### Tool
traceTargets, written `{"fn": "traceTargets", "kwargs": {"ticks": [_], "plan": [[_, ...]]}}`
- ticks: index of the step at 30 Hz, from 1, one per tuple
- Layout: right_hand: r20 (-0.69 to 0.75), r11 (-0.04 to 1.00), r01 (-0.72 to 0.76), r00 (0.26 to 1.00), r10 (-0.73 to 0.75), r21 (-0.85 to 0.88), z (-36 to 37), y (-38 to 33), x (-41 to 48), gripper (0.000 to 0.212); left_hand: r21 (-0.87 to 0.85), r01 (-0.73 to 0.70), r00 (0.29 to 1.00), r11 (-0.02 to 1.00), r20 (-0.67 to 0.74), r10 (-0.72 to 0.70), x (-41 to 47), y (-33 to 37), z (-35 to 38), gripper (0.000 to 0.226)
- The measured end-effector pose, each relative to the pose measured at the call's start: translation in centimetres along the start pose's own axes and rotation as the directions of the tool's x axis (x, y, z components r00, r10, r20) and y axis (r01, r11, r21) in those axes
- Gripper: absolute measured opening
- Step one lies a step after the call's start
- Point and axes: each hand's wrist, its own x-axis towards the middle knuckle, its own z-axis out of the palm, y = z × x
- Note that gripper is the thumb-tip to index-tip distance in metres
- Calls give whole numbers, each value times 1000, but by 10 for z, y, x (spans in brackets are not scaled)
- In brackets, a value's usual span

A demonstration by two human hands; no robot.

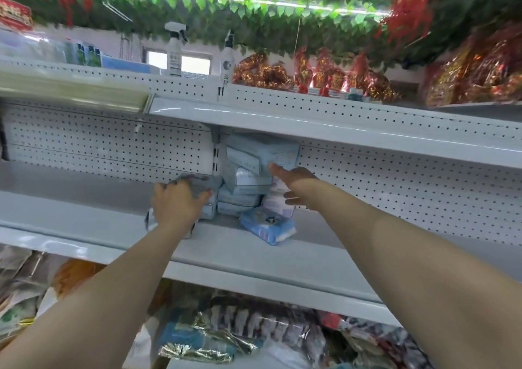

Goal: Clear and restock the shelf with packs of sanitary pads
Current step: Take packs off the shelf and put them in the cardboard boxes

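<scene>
On the shelf [84, 199], the left hand [176, 205] grips a grey pack [199, 183]; the flat right hand [293, 181] should brace the leaning stack [247, 178].

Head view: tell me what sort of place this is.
Most likely a small shop aisle: white metal shelving with a perforated back panel, stacked pad packs, one gripped by the left hand, spray bottles on the top shelf, and foil-wrapped goods below.
</scene>
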Motion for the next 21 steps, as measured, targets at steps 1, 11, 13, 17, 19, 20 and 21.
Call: {"fn": "traceTargets", "kwargs": {"ticks": [1,11,13,17,19,20,21], "plan": [[-6,1000,-14,1000,15,7,5,-8,3,89,0,47,999,999,-11,-47,3,-3,-1,71],[64,979,99,992,-112,176,21,-37,53,100,-100,352,930,931,146,-336,33,-38,12,83],[14,972,75,997,-81,223,22,-43,68,115,-95,378,915,921,193,-355,45,-38,14,88],[30,963,259,965,-262,78,30,-46,71,88,-106,453,878,885,224,-423,63,-37,15,87],[67,952,278,955,-288,131,34,-34,64,57,-101,471,869,876,224,-441,65,-37,16,89],[38,952,240,967,-252,192,35,-32,62,49,-101,471,869,876,221,-442,65,-38,18,88],[27,944,149,986,-164,294,36,-32,66,41,-101,463,874,881,216,-435,65,-38,19,86]]}}
